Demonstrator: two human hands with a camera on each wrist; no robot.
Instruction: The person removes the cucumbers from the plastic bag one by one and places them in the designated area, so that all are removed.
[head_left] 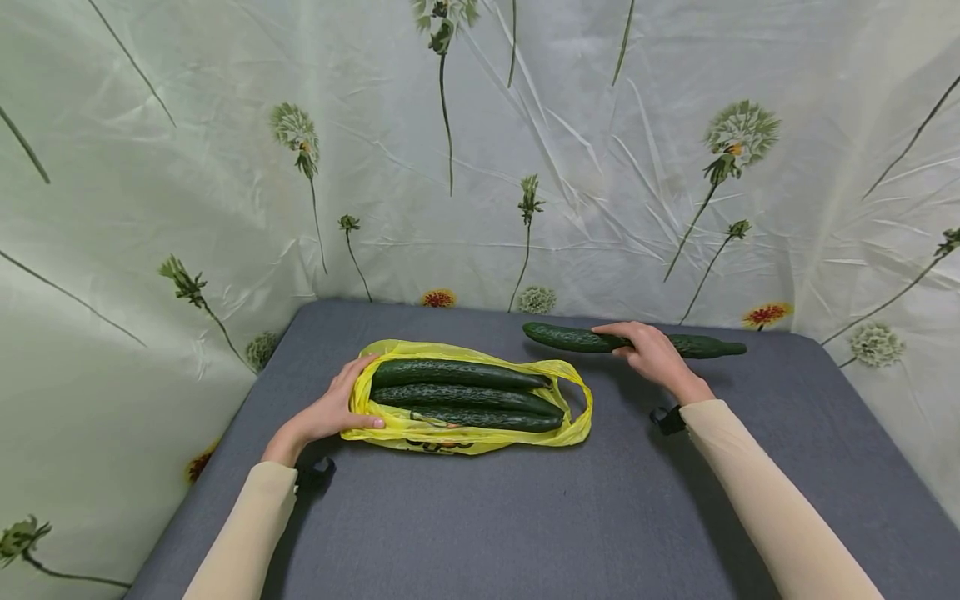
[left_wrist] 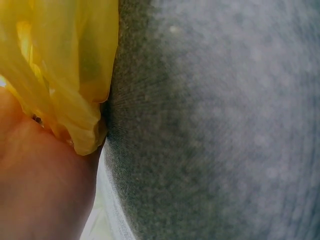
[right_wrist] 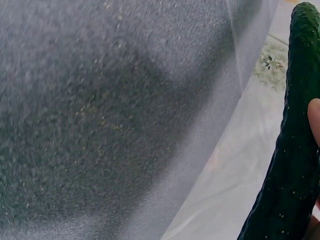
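A yellow plastic bag (head_left: 487, 439) lies on its side on the grey table, its handle loop pointing right. Three long dark-green cucumbers (head_left: 465, 397) lie side by side in its opening. At the bag's left end my left hand (head_left: 333, 410) grips it, thumb on the near side and fingers on the far side. The left wrist view shows the bag's crumpled bottom against the palm. My right hand (head_left: 651, 357) holds another cucumber (head_left: 564, 337) around its middle, near the table's far edge. That cucumber lies nearly level, its thin end to the right, with a shadow beneath.
The grey cloth-covered table (head_left: 480, 533) extends in front of the bag and to both sides. A pale plastic curtain (head_left: 480, 167) printed with flowers hangs behind the table and along its sides. Dark wrist straps (head_left: 667, 419) show below the sleeves.
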